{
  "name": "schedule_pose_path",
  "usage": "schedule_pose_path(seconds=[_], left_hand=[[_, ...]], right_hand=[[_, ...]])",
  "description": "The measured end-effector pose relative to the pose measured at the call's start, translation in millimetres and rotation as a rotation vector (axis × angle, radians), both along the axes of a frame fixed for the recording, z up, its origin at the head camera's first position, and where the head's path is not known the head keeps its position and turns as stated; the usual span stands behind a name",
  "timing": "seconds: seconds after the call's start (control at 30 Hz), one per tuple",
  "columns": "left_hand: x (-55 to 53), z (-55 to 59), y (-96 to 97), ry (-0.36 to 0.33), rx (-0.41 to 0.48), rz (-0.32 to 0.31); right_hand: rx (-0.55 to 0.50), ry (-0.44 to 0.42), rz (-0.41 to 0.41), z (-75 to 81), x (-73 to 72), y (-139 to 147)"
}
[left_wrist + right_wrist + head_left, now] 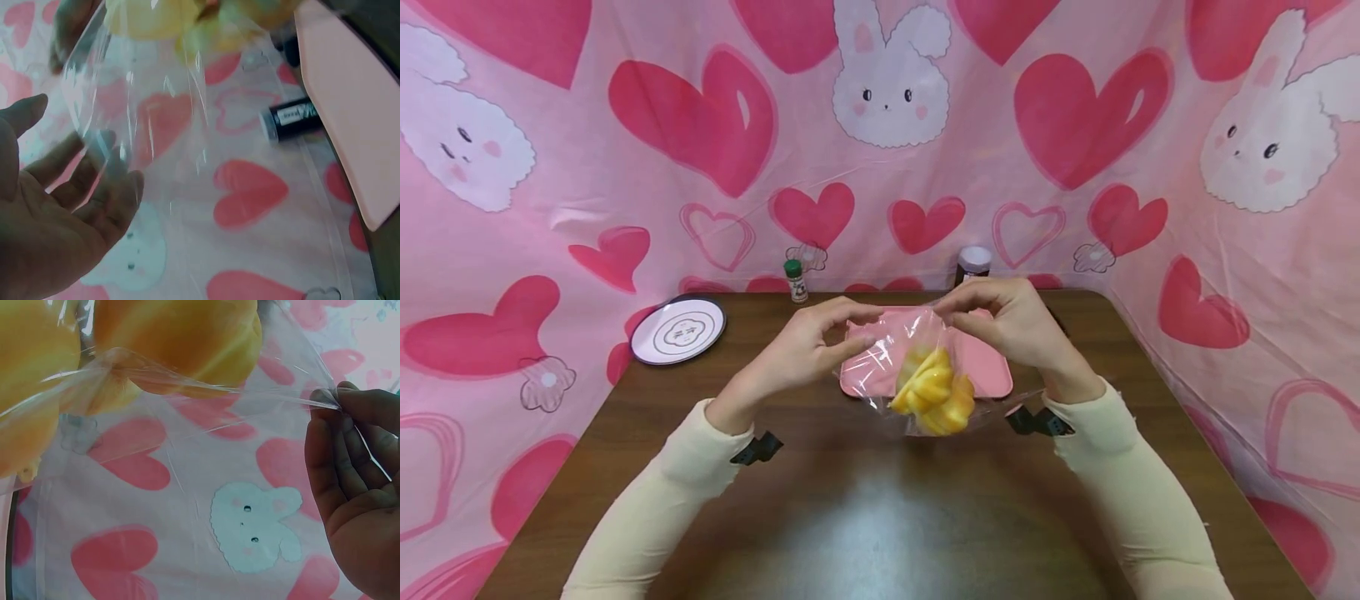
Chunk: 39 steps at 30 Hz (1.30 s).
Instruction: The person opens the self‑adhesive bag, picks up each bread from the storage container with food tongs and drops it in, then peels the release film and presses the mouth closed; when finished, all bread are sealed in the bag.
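Observation:
A clear plastic bag with yellow, bread-like rolls in it hangs above the table, in front of a pink tray. My right hand pinches the bag's edge between thumb and fingers; the right wrist view shows the plastic drawn taut from that hand. On the other side, my left hand has its thumb held apart from its loosely bent fingers. In the left wrist view, those fingertips touch the plastic, and the left hand does not close round it.
Toward the back left lies a white plate with a dark rim. A small green-capped shaker and a dark jar with a pale lid stand at the back of the brown table. A pink patterned cloth hangs around.

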<state>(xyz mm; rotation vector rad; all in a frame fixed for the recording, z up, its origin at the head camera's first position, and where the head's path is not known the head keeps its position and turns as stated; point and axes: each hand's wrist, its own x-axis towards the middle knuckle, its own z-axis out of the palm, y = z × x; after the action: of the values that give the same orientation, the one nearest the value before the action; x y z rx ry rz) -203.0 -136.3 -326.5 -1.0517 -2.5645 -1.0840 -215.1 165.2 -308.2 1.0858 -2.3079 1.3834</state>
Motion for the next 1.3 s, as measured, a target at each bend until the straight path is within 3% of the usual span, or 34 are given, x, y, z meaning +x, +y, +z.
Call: schedule_pose_path(seconds=[0.23,0.47,0.8,1.1,1.3], left_hand=[[2.9,0.2,26.2,-0.083,0.003,0.012],[4.6,-3.1,34.1,-0.095,-0.029,0.064],[3.3,-5.8,14.5,-0.105,-0.009,0.128],[6.9,-7.4,-5.5,-0.129,0.027,0.156],[9.0,-5.6,-15.4,-0.181,0.054,0.138]], right_hand=[[0.051,-0.023,0.008,-4.1,5.8,-16.0],[0.085,0.024,0.026,-5.6,8.6,-22.6],[0.046,0.052,-0.065,-1.0,8.7,-10.8],[0.01,0.087,-0.037,-1.5,6.6,-12.4],[-0.02,0.098,-0.028,-1.6,4.7,-14.4]])
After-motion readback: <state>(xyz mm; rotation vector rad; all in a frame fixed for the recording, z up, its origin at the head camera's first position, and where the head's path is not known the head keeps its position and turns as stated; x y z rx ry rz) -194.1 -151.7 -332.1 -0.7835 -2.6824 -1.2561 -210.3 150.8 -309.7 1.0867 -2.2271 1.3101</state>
